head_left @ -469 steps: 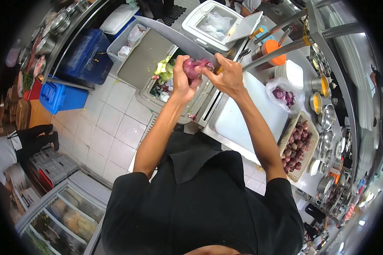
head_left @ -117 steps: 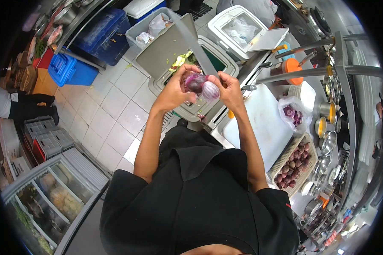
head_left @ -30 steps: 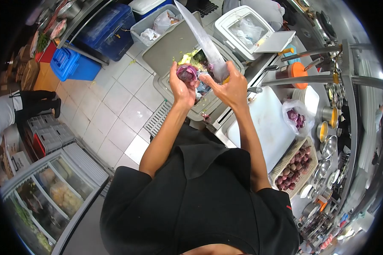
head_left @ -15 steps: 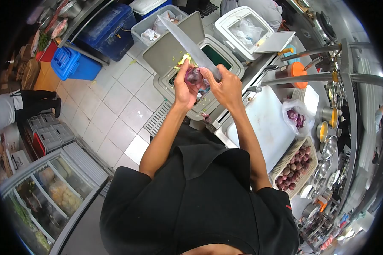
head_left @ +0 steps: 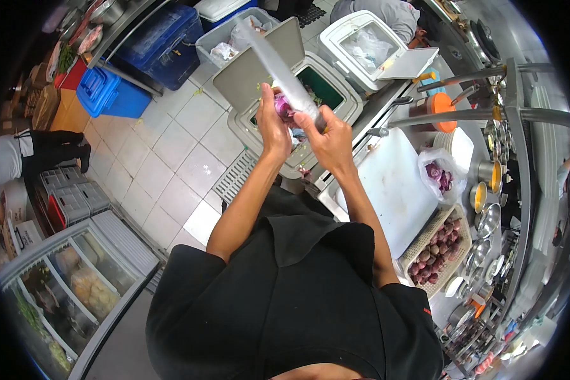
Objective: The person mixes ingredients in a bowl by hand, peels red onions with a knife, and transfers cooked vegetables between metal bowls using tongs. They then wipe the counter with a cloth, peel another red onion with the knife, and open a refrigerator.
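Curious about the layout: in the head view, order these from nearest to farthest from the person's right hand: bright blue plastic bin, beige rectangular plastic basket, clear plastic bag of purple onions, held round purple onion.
1. Round purple onion, in the left hand
2. Clear plastic bag, right side
3. Beige rectangular plastic basket, lower right
4. Bright blue plastic bin, far left

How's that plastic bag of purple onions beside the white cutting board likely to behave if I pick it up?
The plastic bag looks thin and crumpled, so it'll probably sag and flop. Its top seems open, so the purple onions might tumble out if it tilts.
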{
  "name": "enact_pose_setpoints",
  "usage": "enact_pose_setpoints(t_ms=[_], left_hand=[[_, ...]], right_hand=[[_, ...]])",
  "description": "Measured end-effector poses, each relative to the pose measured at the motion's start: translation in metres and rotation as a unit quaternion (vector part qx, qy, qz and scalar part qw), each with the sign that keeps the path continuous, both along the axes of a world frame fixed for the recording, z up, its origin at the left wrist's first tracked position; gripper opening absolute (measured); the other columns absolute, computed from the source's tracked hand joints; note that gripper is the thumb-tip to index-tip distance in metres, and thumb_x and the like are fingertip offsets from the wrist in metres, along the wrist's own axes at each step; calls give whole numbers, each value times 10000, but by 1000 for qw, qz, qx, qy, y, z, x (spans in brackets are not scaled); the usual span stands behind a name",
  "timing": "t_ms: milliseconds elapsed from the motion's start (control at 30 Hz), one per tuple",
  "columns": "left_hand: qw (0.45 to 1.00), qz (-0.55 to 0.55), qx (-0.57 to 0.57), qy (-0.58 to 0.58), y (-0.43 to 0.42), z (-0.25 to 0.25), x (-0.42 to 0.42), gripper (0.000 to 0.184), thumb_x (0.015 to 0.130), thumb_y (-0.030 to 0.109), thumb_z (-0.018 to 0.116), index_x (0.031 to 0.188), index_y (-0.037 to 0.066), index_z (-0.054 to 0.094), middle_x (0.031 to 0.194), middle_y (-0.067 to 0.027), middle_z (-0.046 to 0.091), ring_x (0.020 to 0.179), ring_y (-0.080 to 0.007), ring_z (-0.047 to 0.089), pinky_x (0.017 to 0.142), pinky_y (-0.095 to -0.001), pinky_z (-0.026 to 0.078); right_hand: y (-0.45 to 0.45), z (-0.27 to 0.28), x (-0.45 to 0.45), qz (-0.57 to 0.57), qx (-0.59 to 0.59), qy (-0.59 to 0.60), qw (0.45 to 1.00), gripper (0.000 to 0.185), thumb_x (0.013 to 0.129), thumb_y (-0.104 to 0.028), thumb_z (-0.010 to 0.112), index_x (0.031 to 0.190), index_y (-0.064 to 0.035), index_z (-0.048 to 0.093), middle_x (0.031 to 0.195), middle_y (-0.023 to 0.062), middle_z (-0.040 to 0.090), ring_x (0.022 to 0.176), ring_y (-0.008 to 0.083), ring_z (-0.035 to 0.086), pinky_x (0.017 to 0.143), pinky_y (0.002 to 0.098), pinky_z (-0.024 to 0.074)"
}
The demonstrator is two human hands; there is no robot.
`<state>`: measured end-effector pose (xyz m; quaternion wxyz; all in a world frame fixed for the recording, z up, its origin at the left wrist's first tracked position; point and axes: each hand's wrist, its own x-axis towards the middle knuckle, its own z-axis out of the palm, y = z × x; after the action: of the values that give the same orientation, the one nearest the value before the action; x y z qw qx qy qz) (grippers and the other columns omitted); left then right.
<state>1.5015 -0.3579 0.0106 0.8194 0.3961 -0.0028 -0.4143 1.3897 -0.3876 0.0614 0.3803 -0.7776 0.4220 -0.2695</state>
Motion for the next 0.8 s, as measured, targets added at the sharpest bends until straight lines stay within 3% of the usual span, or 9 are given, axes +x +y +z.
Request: enact_pose_setpoints(t_ms=[67,233,300,367,433,467,567,667,800], left_hand=[[1000,-19,1,8,3,-2,3,617,946,612,423,1110,31,553,978,-66,628,889,-174,624,784,-329,512],[987,0,19,161,7,-9,16,577,932,617,454,1023,60,574,882,-68,628,824,-171,593,796,-345,503],[979,-28,-61,193,13,-16,25,600,918,636,460,1007,54,575,844,-72,618,755,-173,583,745,-340,503],[984,-36,-50,167,20,-17,28,612,914,647,453,986,53,577,781,-63,587,669,-165,552,678,-338,489],[980,-43,-80,179,25,-17,27,611,919,648,443,977,54,577,726,-48,545,599,-156,499,617,-342,460],[976,-42,-97,190,28,-17,26,565,938,597,459,1028,45,545,820,-101,567,609,-171,446,590,-312,412],[956,-74,-128,251,38,-28,31,562,931,588,479,1041,41,544,816,-104,561,612,-175,448,597,-302,412],[951,-87,-122,271,45,-23,29,564,927,584,485,1043,35,549,814,-106,559,619,-180,451,583,-298,410],[956,-120,-87,252,49,-27,28,604,923,613,464,1026,26,559,820,-100,555,600,-161,443,555,-288,404]], right_hand=[[-2,0,-3,0,7,-7,1000,494,826,-477,711,722,-7,597,516,120,535,443,215,497,455,346,392],[-6,-14,-15,9,-14,17,1000,477,834,-451,719,715,-7,589,505,95,527,442,147,460,446,327,375],[-9,-14,-15,-32,5,-1,999,494,840,-446,716,679,-8,551,500,81,524,450,132,445,445,325,374],[-15,-20,-12,-74,-6,-25,997,516,854,-441,702,656,-1,518,498,76,517,467,114,445,447,322,373],[-26,-23,-10,-96,-20,-2,995,524,862,-460,683,662,-5,520,505,88,528,455,150,467,458,339,382],[-30,-24,-9,-97,-19,-3,995,524,862,-460,683,662,-5,520,505,88,528,455,150,467,458,339,382],[-40,-25,-2,-119,-30,59,991,530,853,-530,655,734,-21,567,564,122,592,509,251,576,515,380,440],[-43,-29,6,-87,-73,154,982,637,823,-658,583,902,-27,621,768,203,675,775,378,671,679,450,503],[-49,-47,10,-79,-18,150,985,558,906,-571,517,881,-24,623,764,207,668,768,404,654,696,461,490]])
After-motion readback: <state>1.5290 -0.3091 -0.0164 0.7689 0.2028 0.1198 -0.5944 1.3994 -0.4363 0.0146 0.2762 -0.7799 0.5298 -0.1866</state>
